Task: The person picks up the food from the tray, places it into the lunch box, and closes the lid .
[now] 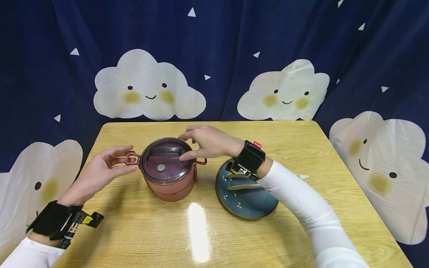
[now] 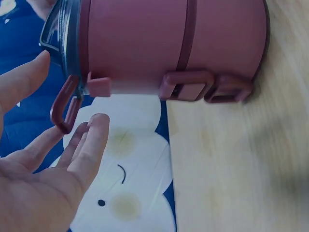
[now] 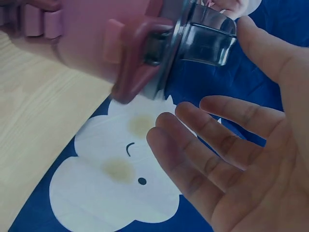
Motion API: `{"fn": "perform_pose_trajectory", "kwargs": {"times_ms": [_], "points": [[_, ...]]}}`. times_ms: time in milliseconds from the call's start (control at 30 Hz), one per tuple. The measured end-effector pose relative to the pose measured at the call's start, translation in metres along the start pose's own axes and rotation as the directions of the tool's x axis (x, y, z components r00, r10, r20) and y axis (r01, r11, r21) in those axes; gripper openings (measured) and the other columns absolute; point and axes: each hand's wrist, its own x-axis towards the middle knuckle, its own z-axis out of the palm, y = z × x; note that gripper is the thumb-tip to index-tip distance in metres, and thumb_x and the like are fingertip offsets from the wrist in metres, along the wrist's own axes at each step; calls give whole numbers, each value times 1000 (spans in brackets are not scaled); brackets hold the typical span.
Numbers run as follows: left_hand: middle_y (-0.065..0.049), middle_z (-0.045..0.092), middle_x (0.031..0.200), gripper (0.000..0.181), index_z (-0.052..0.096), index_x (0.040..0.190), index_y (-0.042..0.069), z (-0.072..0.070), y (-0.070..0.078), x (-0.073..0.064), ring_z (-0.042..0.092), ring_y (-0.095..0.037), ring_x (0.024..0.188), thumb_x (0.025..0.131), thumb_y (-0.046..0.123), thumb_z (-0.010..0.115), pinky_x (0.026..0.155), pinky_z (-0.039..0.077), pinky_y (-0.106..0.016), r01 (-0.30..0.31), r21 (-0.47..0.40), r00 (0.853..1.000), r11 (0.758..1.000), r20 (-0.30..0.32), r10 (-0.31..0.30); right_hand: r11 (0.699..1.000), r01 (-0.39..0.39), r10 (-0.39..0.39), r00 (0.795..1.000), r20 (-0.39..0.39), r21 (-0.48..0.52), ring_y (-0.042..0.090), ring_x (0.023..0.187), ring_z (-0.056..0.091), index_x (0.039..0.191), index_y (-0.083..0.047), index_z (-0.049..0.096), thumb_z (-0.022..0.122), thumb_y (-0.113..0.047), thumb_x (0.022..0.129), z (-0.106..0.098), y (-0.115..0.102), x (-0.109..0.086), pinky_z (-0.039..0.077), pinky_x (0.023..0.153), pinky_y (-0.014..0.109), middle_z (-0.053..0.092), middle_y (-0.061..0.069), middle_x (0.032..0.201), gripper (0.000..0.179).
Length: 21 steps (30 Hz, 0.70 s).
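A pink round lunch box (image 1: 172, 190) with a see-through dark lid (image 1: 161, 169) stands upright on the table, a bar handle (image 1: 165, 151) across the lid. Looped clasps stick out at both sides. Beside the left clasp (image 2: 65, 104) is my left hand (image 1: 108, 162), its fingers spread and loosely bent around that clasp without gripping it. My right hand (image 1: 209, 143) reaches over the lid's right edge, thumb and fingers apart. In the right wrist view its fingers (image 3: 193, 169) are extended beside the right clasp (image 3: 137, 67), and nothing lies in the palm.
A dark blue plate (image 1: 248, 204) with a white floral pattern lies right of the lunch box, partly under my right forearm. Pale long pieces (image 1: 244, 186) rest on it. A blue curtain (image 1: 221, 37) with cloud prints hangs behind the wooden table (image 1: 140, 238).
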Motion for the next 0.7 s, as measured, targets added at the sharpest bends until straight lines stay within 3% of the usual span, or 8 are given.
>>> {"fn": "perform_pose_trajectory", "kwargs": {"times_ms": [133,333,500,700], "points": [[-21,64,145,69,52,154,3,-3,6,1,63,16,103,97,29,79,84,56,-7,-26,81,999,996,-18,28,999,-32,32,999,5,-5,18,104,71,137,-9,71,80,-52,91,3,5,-9,60,90,31,73,7,130,64],[-23,69,138,56,64,142,-1,-5,10,4,60,19,100,94,24,82,87,51,-1,-100,151,993,984,-47,108,996,-90,90,996,25,5,17,102,75,130,-8,75,87,-51,84,11,13,-19,63,91,31,77,6,128,64],[-22,70,137,46,71,133,0,-3,13,7,56,22,100,93,20,83,89,47,3,-142,210,986,967,-56,157,995,-94,93,995,18,35,13,90,75,123,-11,79,89,-47,83,18,19,-24,62,83,27,80,4,120,55],[-20,75,129,43,75,129,2,0,14,10,57,13,96,91,19,84,93,57,-14,-176,314,979,933,-44,200,995,-40,41,999,-13,93,6,75,69,107,-17,84,89,-41,86,26,21,-25,56,68,19,82,-5,99,32]]}}
